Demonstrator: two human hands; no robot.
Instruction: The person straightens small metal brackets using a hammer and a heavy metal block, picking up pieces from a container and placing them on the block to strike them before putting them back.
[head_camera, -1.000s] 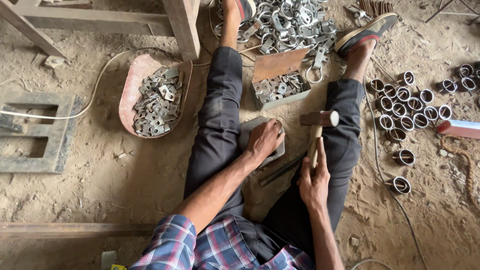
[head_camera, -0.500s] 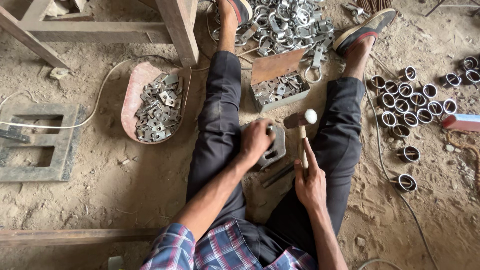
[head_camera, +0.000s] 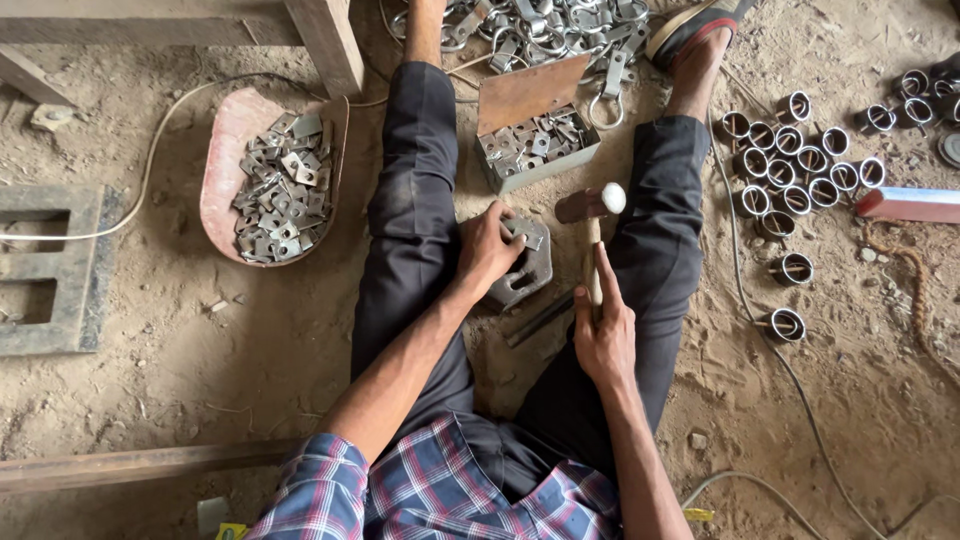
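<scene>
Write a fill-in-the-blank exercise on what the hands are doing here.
1. The right hand grips a ____ by its wooden handle.
2. The left hand holds a small metal plate on a metal block that lies between the person's ____.
3. The open metal box holds small metal ____.

Missing words: hammer; legs; plates

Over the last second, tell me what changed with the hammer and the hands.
The right hand keeps its grip on the hammer, whose head has moved from out by the right knee in toward the metal block. The left hand stayed on the small plate on the block. The tray and box of plates did not move.
</scene>
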